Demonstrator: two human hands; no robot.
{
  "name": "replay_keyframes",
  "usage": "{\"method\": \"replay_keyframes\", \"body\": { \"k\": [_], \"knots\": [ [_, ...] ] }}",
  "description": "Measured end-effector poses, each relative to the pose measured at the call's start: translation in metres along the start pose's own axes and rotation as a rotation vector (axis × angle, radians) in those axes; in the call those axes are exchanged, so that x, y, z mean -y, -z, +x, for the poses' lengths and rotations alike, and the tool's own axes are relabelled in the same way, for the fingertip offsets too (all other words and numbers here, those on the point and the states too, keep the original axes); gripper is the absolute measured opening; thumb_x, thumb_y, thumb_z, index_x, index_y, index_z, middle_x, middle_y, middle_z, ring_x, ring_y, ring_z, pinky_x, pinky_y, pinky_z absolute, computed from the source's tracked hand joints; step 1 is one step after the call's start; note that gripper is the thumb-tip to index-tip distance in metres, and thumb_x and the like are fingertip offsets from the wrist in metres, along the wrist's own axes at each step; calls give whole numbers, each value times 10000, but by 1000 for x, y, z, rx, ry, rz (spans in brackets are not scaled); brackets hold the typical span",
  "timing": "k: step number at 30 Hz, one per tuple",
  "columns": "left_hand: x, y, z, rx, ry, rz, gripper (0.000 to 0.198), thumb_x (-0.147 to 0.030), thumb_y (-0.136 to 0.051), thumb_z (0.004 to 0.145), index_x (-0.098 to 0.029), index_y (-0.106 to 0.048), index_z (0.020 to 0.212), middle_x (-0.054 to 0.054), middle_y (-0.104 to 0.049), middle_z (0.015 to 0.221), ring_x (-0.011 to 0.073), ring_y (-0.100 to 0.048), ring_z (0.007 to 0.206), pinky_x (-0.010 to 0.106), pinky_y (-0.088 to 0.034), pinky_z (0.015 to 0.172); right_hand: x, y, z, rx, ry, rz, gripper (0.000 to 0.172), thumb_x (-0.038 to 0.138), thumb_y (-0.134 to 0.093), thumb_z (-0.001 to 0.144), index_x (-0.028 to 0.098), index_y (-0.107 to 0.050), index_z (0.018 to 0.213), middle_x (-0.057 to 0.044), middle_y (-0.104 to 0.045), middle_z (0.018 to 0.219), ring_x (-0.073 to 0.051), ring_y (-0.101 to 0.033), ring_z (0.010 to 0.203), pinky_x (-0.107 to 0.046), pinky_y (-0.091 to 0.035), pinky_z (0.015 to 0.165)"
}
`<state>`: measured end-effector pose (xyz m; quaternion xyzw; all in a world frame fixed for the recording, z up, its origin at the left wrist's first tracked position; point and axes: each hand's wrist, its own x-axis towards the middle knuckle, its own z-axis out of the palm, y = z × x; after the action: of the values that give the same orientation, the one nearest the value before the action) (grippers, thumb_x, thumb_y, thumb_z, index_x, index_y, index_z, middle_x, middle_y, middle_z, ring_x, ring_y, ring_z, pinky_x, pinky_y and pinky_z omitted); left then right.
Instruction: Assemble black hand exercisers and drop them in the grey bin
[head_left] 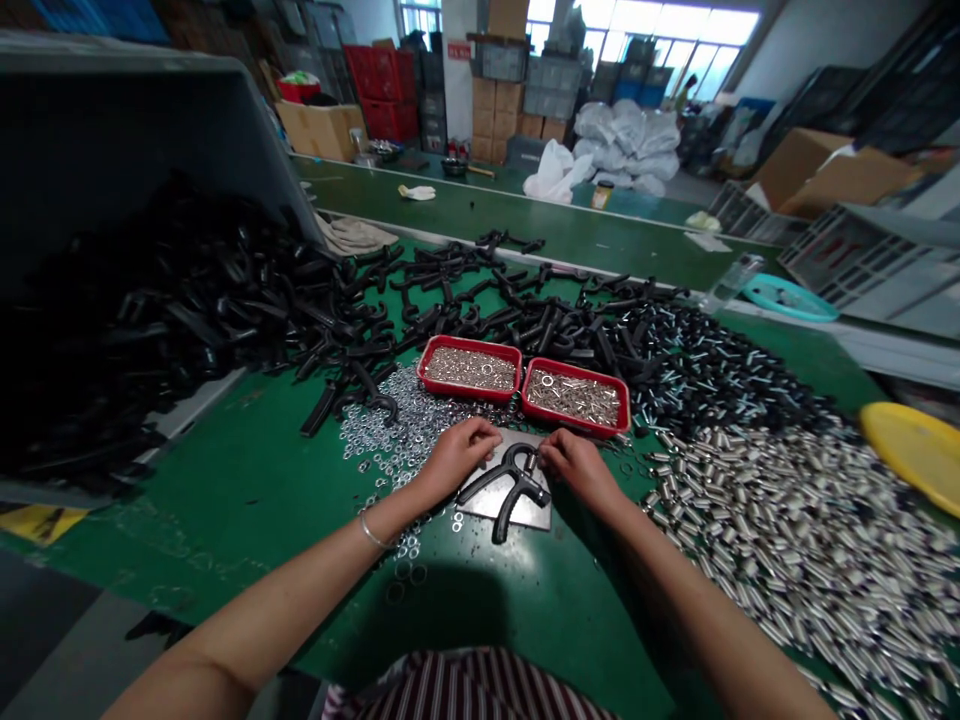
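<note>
A black forked plastic handle part (pixel 506 490) lies on a small grey metal plate (pixel 532 512) on the green table, right in front of me. My left hand (pixel 456 455) rests curled on the part's upper left end. My right hand (pixel 574 462) pinches at its top right end, where a small metal piece seems to sit; I cannot make out what the fingers hold. Behind my hands stand two red trays, the left tray (pixel 469 368) full of small silver washers, the right tray (pixel 576 395) full of small metal pins.
A big heap of black handle parts (pixel 187 310) spills from a grey bin at the left. Loose washers (pixel 382 425) lie left of the plate. Silver cylinders (pixel 795 520) and dark bolts (pixel 697 360) cover the right side. A yellow dish (pixel 911 450) sits at the far right.
</note>
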<state>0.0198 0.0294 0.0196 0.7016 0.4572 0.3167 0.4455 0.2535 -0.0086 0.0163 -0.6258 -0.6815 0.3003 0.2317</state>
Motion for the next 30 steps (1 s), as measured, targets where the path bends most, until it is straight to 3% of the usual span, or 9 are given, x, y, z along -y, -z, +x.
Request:
{"method": "replay_keyframes", "body": {
  "k": [2,5,11,14,19,22,24,27,30],
  "knots": [
    [2,1,-1,-5,26,-32,191,-348,-588,894,-167,-650,896,10,-676,774,162,-641,677,282,-500,677,1,1,2,18,5,-89,198,297,-441,980,189,-578,887,-12,-723,787,-133,-659,633,-229,-480,597],
    [2,-2,-4,-16,-46,58,183,-331,-571,908,-175,-647,845,19,-669,819,176,-630,776,301,-493,753,7,3,4,39,-2,-220,172,272,-462,983,186,-584,897,-34,-730,807,-154,-679,678,-240,-482,625],
    [-5,-23,-11,22,-228,265,131,-250,-577,925,-181,-617,821,53,-637,913,215,-588,936,369,-471,880,37,-5,12,49,-1,-547,143,109,-463,946,127,-604,961,-225,-713,988,-295,-690,923,-353,-484,756],
    [-4,-34,-14,-11,-238,376,134,-232,-569,931,-178,-604,814,63,-620,892,230,-575,931,398,-464,891,42,2,14,96,10,-609,108,156,-502,952,144,-608,973,-197,-723,986,-306,-695,927,-351,-480,749],
    [2,-39,-15,-47,-268,479,167,-268,-533,966,-174,-591,841,59,-610,899,220,-567,915,378,-464,866,22,30,-21,64,-80,-716,196,321,-555,967,162,-554,1081,-137,-729,963,-284,-705,871,-305,-455,647],
    [3,-39,-10,44,-414,647,211,-275,-485,989,-159,-610,865,80,-618,924,234,-561,927,389,-456,867,3,37,-55,-26,-164,-852,236,378,-550,969,166,-538,1072,-149,-702,1005,-287,-683,909,-303,-432,622],
    [2,-37,-6,122,-505,745,247,-266,-448,1002,-147,-627,881,92,-625,931,241,-563,930,392,-455,862,-10,36,-70,-20,-197,-873,266,433,-564,953,170,-561,999,-159,-688,987,-294,-669,919,-313,-432,641],
    [-3,-36,-10,201,-566,841,290,-257,-408,1012,-137,-649,903,106,-640,945,250,-569,944,401,-455,868,-25,35,-78,30,-224,-754,254,415,-516,970,183,-576,885,-137,-678,914,-274,-660,874,-320,-438,676],
    [-12,-37,-30,196,-555,900,307,-353,-480,985,-123,-643,1105,153,-638,1163,316,-530,1125,499,-397,998,-26,36,-82,-65,-130,-496,216,367,-463,979,184,-567,929,-114,-666,932,-249,-640,870,-318,-457,731]
  ]
}}
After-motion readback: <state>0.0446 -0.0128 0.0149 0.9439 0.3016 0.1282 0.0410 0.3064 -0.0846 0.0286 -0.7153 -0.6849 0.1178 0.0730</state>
